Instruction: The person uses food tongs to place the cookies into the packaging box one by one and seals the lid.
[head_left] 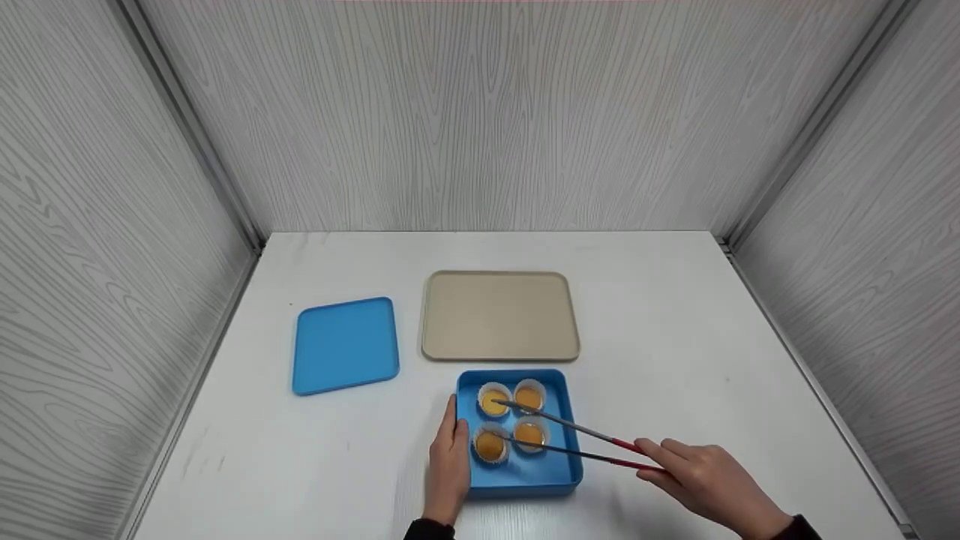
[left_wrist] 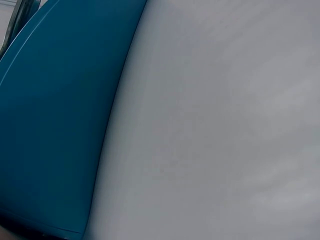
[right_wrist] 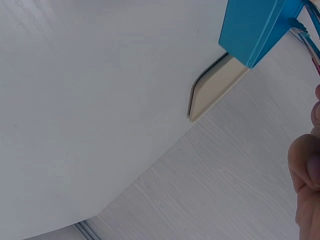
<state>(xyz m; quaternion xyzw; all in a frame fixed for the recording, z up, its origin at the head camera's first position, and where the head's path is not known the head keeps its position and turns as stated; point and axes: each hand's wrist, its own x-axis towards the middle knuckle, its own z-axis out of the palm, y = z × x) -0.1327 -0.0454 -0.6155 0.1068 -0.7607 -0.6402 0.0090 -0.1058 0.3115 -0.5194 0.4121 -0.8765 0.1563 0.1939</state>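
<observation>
A deep blue box holds several small yellow-orange cakes in white paper cups. My left hand rests along the box's left wall, its fingers fairly straight. With my right hand I grip tongs that have grey arms and red handles. The tongs are spread over the box; the far tip overlaps the back-left cake, the near one the front-left cake. In the left wrist view, the box wall fills the left side. My right hand shows at the right wrist view's edge.
Behind the box lies a beige tray. A flat blue tray or lid is to the left on the white table. Wood-grain panels stand at the back and both sides.
</observation>
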